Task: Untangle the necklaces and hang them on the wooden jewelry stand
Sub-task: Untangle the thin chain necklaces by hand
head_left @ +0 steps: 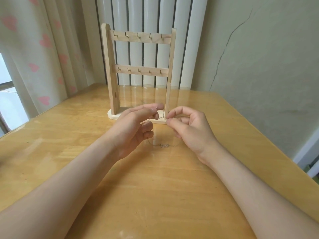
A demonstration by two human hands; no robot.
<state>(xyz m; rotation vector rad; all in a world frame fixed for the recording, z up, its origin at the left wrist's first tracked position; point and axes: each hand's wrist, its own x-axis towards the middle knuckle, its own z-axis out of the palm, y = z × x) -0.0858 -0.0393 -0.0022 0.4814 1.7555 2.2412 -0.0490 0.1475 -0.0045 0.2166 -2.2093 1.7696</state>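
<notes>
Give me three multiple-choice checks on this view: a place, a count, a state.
1. Where is the pendant? A hung up; B low between left hand and right hand; C in a palm.
2. On the stand, how many hooks line the top bar? A three; B five; C eight.
3. What state are the hooks in? A all bare; B one loaded; C all loaded.
Key: 1B, it sits under the chain both hands pinch; 2B, five show in a row; 3A, nothing hangs from any.

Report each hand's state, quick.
Left hand: pinching the necklace chain between thumb and forefinger.
Right hand: pinching the same chain at its fingertips.
</notes>
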